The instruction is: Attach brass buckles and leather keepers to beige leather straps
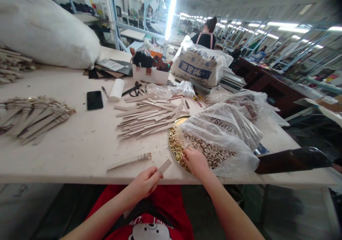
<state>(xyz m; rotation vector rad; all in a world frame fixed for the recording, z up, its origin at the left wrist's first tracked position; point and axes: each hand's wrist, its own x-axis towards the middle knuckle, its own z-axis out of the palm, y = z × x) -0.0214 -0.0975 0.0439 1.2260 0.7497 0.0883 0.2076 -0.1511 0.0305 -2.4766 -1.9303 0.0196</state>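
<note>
My left hand (149, 181) is closed around a beige strap (165, 166), whose flat end sticks out past the thumb at the table's front edge. My right hand (196, 163) reaches into a round gold tray (182, 119), its fingers pinched together among small gold buckles (174, 144); what they grip, if anything, is hidden. Many small beige loops (211, 151) lie beside that hand, partly under a clear plastic bag (229, 120). Left of the tray lies a strap with a gold buckle (129, 161) at its end. Behind it spreads a heap of loose beige straps (149, 117).
Buckled straps (37, 117) are fanned out at the left. A black phone (94, 100), a white roll (117, 89) and a white box (151, 75) stand farther back. A big white sack (48, 29) fills the far left. A dark handle-like bar (294, 159) juts over the right edge.
</note>
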